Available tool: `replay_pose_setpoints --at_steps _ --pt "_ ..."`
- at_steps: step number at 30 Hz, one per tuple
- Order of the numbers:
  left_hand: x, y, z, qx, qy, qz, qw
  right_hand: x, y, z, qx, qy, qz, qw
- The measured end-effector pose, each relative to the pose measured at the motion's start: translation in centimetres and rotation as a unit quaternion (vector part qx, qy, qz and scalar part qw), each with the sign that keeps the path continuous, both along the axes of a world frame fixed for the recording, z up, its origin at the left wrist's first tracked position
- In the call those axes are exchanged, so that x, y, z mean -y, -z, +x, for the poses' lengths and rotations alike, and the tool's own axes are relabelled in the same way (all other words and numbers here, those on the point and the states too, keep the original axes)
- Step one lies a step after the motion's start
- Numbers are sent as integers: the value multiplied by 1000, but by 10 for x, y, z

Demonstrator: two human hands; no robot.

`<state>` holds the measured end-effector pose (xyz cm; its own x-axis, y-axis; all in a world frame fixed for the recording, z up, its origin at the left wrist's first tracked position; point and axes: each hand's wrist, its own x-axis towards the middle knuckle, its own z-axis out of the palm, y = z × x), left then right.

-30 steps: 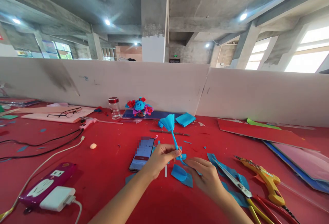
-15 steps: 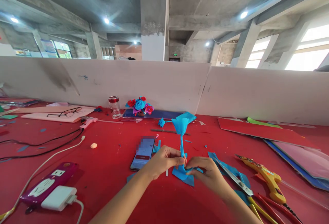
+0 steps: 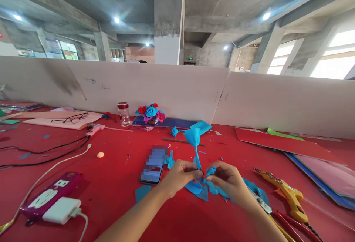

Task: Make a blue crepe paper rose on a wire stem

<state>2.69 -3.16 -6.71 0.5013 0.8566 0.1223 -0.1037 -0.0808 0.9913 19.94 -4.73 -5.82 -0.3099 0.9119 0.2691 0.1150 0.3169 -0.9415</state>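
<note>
A blue paper flower (image 3: 192, 137) stands upright on a blue-wrapped stem. My left hand (image 3: 184, 173) pinches the stem near its lower end. Just right of it, my right hand (image 3: 225, 177) is closed on a crumpled blue paper strip (image 3: 211, 171), which runs toward the stem's base. Cut blue paper pieces (image 3: 193, 187) lie on the red table beneath both hands. Scissors (image 3: 262, 202) rest partly behind my right forearm.
A phone (image 3: 152, 165) lies left of my hands. On the right are a yellow glue gun (image 3: 291, 194) and stacked coloured sheets (image 3: 324, 175). Farther back stand a small bouquet (image 3: 151, 113) and a glass jar (image 3: 124, 114). A purple power strip (image 3: 52, 197) sits at left.
My right hand has moved up and slightly right, and the crumpled blue strip now shows at its fingertips. The flower has shifted slightly left and down.
</note>
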Motion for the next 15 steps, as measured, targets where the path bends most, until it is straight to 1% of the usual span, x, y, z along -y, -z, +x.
replay_pose_setpoints --at_steps 2,5,9,12,15 --pt "-1 0 1 25 -19 -6 999 -4 6 -2 -56 -7 -42 998" --pt "-1 -1 0 54 -32 -12 998 -7 14 -6 -89 -28 -84 992" --pt "-1 -1 -1 58 -16 -1 998 -5 18 -12 -98 -59 -150 982" --pt "0 -2 -2 61 -2 5 998 -2 20 -15 -106 -91 -178 974" --pt "1 -3 -2 55 3 -1 998 -1 24 -17 -132 -75 -193 969"
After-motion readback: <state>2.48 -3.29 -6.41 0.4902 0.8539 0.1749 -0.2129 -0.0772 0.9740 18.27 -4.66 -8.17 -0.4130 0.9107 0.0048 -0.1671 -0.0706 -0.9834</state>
